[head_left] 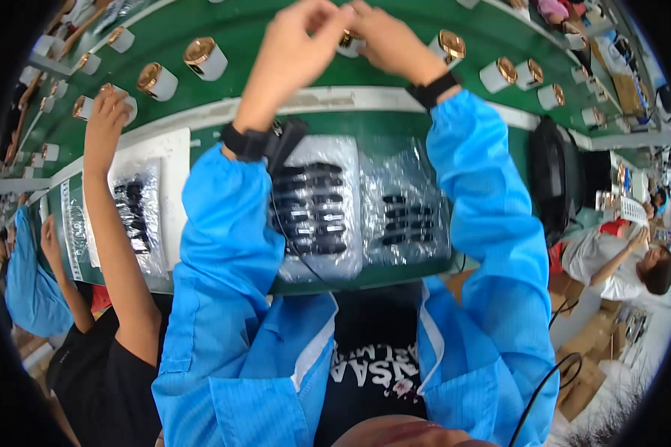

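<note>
Both arms, in blue sleeves with black wristbands, reach out over the green conveyor surface. The thumb and fingers of my left hand are pinched together, meeting the fingertips of my right hand. Any small part between them is too hidden to name. Just below those fingertips stands a white cylinder with a shiny copper-gold top, partly covered by my right hand; I cannot tell whether it is touched. Nearer to me lie a clear plastic tray of black oval parts and a bag-like clear tray with smaller black parts.
More gold-topped white cylinders line the green belt on both sides. On the left, a co-worker's hand touches one, beside a white board with another tray. A black bag stands at right. A pale rail edges the belt.
</note>
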A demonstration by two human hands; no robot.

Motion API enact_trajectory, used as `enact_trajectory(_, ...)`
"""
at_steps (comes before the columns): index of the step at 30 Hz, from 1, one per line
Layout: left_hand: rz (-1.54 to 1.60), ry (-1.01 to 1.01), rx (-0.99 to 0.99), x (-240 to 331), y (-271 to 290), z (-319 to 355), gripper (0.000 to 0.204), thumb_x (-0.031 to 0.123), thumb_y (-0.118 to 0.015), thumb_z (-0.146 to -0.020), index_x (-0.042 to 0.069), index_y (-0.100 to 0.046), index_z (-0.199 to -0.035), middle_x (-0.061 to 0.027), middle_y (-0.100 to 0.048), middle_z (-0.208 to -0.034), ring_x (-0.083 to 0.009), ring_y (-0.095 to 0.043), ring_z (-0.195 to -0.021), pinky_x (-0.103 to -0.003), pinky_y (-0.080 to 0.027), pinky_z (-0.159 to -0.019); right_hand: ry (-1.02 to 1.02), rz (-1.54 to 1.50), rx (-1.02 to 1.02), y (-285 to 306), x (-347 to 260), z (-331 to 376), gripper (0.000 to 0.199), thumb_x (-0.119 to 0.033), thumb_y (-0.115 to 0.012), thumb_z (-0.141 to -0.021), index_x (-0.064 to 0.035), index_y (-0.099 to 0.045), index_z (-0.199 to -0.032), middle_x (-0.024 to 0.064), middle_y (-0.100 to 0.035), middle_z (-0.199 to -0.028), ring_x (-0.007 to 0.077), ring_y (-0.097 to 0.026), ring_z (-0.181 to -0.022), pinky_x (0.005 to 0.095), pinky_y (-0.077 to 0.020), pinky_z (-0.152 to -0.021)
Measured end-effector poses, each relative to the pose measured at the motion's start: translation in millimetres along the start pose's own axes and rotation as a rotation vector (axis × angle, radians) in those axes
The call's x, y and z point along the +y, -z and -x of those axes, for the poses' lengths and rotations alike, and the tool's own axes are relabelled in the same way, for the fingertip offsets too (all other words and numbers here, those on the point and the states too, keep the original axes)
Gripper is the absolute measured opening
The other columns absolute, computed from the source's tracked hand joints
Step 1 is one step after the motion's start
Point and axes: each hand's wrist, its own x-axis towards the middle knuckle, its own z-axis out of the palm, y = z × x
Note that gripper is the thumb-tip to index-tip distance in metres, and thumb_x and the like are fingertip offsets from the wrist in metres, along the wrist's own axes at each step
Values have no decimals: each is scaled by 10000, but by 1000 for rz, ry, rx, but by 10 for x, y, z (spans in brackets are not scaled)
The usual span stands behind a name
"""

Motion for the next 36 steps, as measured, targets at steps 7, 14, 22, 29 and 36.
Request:
enact_trajectory(7,560,337,-429,267,-82,100,520,478,-461,-1138,11,-626,-1293,-85,-717,-1124,-180,-708,-992,-309,-584,-843,437,-1010,54,875,-519,471,576,-114,-910,-813,-63,-641,-1319,91,-683,-1243,208,-644,-1167,364,-481,-1056)
enact_trajectory(14,825,469,-517,469,-606,437,562,546,-636,-1037,-1,-673,-1165,-55,-695,-916,-192,-720,-754,-307,-608,-699,-625,-242,335,957,-1170,1754,359,-13,-832,-769,-39,-693,-1099,85,-715,-990,213,-710,-941,398,-558,-783)
enact_trajectory(22,556,520,-782,207,-883,523,631,580,-591,-1051,16,-606,-1334,-86,-682,-1118,-149,-705,-956,-308,-636,-779,-494,-247,-134,769,-1797,2279,181,-1,-775,-834,-28,-690,-992,101,-657,-950,329,-640,-906,422,-533,-772)
enact_trajectory(29,533,535,-741,199,-926,517,643,581,-596,-1048,9,-593,-1342,-89,-674,-1139,-135,-696,-946,-298,-627,-754,-472,-209,-157,750,-1769,2304,218,-5,-777,-829,-35,-660,-1011,94,-622,-994,329,-613,-944,432,-530,-785)
enact_trajectory(36,561,575,-763,216,-933,507,641,569,-607,-1048,10,-581,-1360,-90,-670,-1157,-138,-692,-957,-305,-626,-753,-447,-200,-149,754,-1768,2350,227,-9,-780,-824,-31,-644,-1004,92,-611,-1006,322,-604,-944,431,-527,-776)
